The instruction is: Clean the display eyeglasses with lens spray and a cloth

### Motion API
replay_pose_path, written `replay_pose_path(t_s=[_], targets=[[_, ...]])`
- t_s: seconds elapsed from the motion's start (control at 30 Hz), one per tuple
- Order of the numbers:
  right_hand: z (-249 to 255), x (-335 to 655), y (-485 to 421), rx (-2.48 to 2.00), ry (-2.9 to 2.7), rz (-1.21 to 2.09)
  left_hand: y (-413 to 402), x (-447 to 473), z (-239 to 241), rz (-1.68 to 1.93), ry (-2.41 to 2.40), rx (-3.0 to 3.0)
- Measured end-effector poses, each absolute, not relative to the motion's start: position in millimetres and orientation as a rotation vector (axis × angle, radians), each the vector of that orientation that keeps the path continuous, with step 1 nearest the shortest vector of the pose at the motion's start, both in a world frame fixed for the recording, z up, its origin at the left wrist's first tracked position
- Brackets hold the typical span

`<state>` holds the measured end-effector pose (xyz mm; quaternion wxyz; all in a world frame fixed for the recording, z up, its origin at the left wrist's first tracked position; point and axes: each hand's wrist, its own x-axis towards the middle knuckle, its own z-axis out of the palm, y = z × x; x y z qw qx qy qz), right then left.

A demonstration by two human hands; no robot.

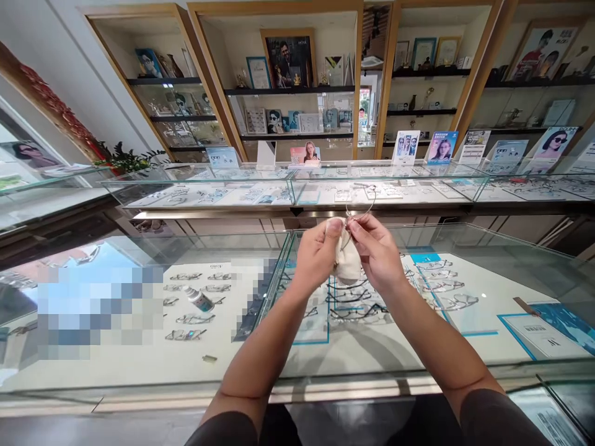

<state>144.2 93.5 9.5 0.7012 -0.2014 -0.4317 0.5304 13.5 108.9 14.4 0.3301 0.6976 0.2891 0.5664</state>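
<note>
Above the glass counter, both hands are together near the middle of the view. My left hand (316,253) is closed around a cream cloth (348,265), its thumb on top. The cloth hangs down between the two hands. My right hand (377,251) pinches a thin-rimmed pair of eyeglasses (374,199) at its near part. One rim of the glasses sticks up beyond the fingers; the rest is hidden by the fingers and cloth.
A white spray bottle (199,300) lies tilted on the glass counter (139,376) to the left. Several spectacle frames (356,294) sit in rows under the glass. Behind is a second display counter (223,215) with standing cards, and shelves (290,90) line the wall.
</note>
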Motion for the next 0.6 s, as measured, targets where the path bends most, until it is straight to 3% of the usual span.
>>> replay_pose_path(t_s=[0.27,0.6], targets=[[-3.4,143.2,56.6,-0.540,-0.906,1.035,96.0,-36.4,-3.5,1.417,0.851,1.699],[-33.2,148.6,25.7,-0.533,-0.787,1.303,65.3,-143.3,-58.9,1.366,1.115,1.336]])
